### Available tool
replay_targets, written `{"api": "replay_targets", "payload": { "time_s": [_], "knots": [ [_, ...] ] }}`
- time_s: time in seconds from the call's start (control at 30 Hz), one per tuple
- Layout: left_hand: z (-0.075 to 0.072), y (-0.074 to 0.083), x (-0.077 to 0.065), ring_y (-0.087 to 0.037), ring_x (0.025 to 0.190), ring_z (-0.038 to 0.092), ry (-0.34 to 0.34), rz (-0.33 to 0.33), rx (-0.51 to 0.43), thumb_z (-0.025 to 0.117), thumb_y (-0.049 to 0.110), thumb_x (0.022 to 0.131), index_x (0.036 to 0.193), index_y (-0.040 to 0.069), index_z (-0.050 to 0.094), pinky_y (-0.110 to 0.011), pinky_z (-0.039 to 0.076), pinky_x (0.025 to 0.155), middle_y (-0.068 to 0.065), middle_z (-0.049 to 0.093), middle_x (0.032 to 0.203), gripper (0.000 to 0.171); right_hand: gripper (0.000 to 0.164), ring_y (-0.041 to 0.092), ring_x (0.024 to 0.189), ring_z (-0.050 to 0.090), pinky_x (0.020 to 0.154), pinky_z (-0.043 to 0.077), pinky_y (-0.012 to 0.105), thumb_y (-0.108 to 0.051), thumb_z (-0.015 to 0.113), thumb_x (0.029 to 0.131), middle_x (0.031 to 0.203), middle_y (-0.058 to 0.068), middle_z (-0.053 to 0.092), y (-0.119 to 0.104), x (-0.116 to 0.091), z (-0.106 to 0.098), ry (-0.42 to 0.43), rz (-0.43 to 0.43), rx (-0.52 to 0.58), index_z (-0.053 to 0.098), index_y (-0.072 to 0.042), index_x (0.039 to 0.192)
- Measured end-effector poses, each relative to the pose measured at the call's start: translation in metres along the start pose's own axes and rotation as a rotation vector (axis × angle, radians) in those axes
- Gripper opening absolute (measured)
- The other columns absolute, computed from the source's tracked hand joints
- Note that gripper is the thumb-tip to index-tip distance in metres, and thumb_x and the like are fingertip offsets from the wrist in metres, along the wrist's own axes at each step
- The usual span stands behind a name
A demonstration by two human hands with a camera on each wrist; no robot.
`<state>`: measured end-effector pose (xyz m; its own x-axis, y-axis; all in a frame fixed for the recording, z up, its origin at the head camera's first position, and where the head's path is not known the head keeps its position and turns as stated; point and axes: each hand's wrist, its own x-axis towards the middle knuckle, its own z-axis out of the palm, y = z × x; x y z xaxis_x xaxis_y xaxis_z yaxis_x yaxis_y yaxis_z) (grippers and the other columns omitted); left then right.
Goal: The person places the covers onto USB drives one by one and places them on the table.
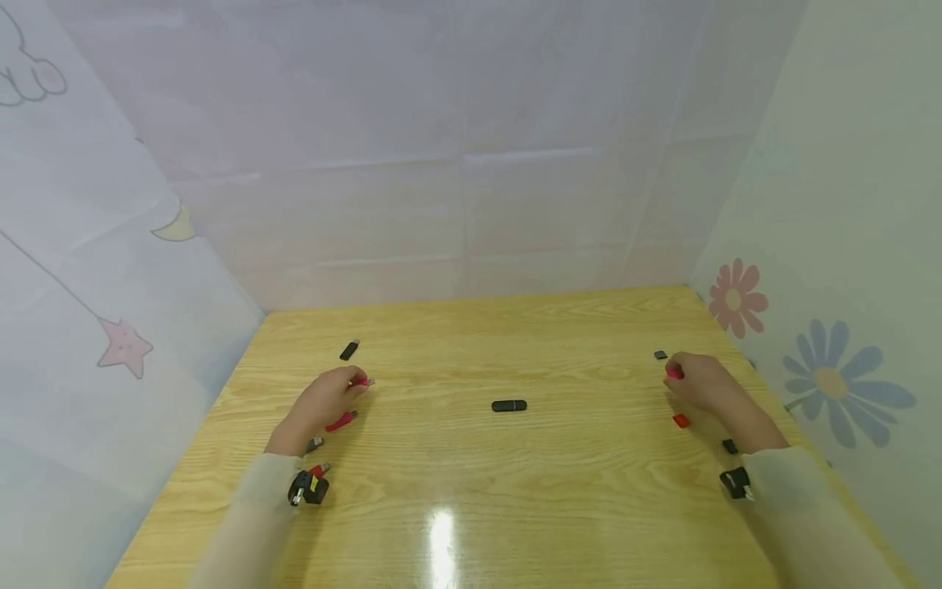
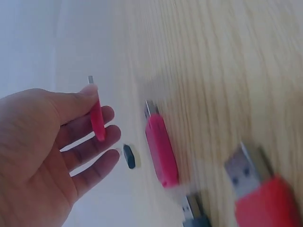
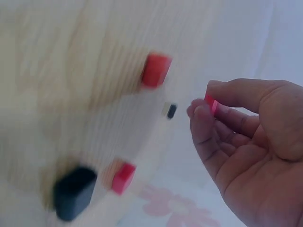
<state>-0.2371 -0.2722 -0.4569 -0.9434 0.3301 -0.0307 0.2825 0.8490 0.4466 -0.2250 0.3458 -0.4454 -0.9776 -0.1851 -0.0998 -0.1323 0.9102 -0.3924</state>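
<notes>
My left hand (image 1: 329,398) pinches a pink USB stick (image 2: 97,120) between thumb and fingers, its metal plug bare and pointing away from the palm. Over the right side of the table, my right hand (image 1: 702,383) holds a small pink cap (image 3: 211,104) between thumb and fingertips. Beneath the left hand lie a second pink USB stick (image 2: 162,149), a red USB stick (image 2: 266,203) and a dark grey one (image 2: 195,215), all with bare plugs. Near the right hand are a red cap (image 3: 157,70) and a black cap (image 3: 75,193).
A capped black USB stick (image 1: 509,406) lies mid-table. Farther back on the left is an uncapped black stick (image 1: 349,350); on the right, a small dark cap (image 1: 660,355). Another pinkish-red cap (image 3: 124,177) shows in the right wrist view. Draped walls border the wooden table (image 1: 471,343).
</notes>
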Motion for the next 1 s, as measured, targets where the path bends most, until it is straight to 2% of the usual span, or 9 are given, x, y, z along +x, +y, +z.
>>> {"api": "replay_targets", "payload": {
  "time_s": [0.13,0.27,0.47,0.67,1.0],
  "knots": [
    [0.004,0.014,0.007,-0.017,0.085,0.062,0.015,0.032,-0.012,0.059,0.016,0.105,0.117,0.003,0.065,-0.04,0.053,0.078,-0.008,0.07,0.105,0.019,0.027,0.036,0.092,0.063,0.078,0.054,0.05,-0.008,0.062,0.098,0.102,0.023,0.065,-0.013,0.003,0.007,0.042,-0.075,0.03,0.059,0.012,0.115],
    [0.008,0.026,0.011,-0.019,0.089,0.064,0.021,0.048,-0.02,0.061,0.018,0.103,0.117,0.004,0.066,-0.041,0.054,0.081,-0.007,0.07,0.104,0.02,0.023,0.031,0.087,0.064,0.076,0.055,0.048,-0.006,0.066,0.096,0.097,0.018,0.066,-0.022,0.008,0.013,0.08,-0.13,0.057,0.061,0.01,0.112],
    [0.015,0.036,0.013,-0.02,0.096,0.067,0.039,0.077,-0.039,0.069,0.018,0.098,0.117,0.009,0.067,-0.043,0.055,0.085,-0.004,0.071,0.107,0.022,0.022,0.027,0.086,0.064,0.073,0.055,0.044,-0.01,0.068,0.097,0.095,0.011,0.067,-0.031,0.008,0.019,0.075,-0.133,0.103,0.062,0.005,0.112],
    [0.021,0.041,0.017,-0.011,0.082,0.062,0.044,0.082,-0.078,0.071,0.021,0.097,0.116,0.014,0.067,-0.035,0.053,0.075,-0.003,0.071,0.111,0.02,0.021,0.021,0.077,0.066,0.066,0.054,0.033,-0.01,0.066,0.099,0.096,0.008,0.069,-0.039,0.006,0.022,0.029,-0.145,0.24,0.063,0.002,0.116],
    [0.033,0.051,0.028,-0.009,0.083,0.061,0.039,0.137,-0.19,0.071,0.024,0.097,0.112,0.015,0.068,-0.031,0.052,0.073,0.006,0.069,0.097,0.018,0.018,0.03,0.086,0.07,0.07,0.058,0.034,-0.003,0.06,0.1,0.098,0.013,0.071,-0.056,0.007,0.027,0.021,-0.16,0.313,0.063,0.006,0.116]
  ]
}}
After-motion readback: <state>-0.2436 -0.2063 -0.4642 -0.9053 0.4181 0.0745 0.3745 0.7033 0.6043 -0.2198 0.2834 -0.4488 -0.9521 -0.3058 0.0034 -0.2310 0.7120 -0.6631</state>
